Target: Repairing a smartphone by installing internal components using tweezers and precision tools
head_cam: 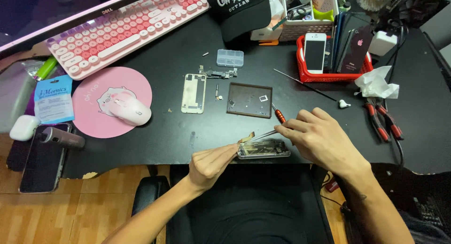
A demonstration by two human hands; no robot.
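At the counter's [155,145] near edge, your left hand [211,162] pinches the left end of an opened phone [263,150], its long axis running left to right. Your right hand [322,138], fingers closed on tweezers [263,135], reaches in from the right.

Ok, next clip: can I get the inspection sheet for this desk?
Surface: black desk, front edge chipped.
Job's things: opened phone frame at the desk edge; tweezers at it.
Clutter: back panel, brown tray, red-handled screwdriver, parts box, pink keyboard, mouse, red basket of phones.
Grippers: left hand steadies the frame; right hand holds the tweezers.
Cables: black cable at right.
Surroundings: wooden floor.
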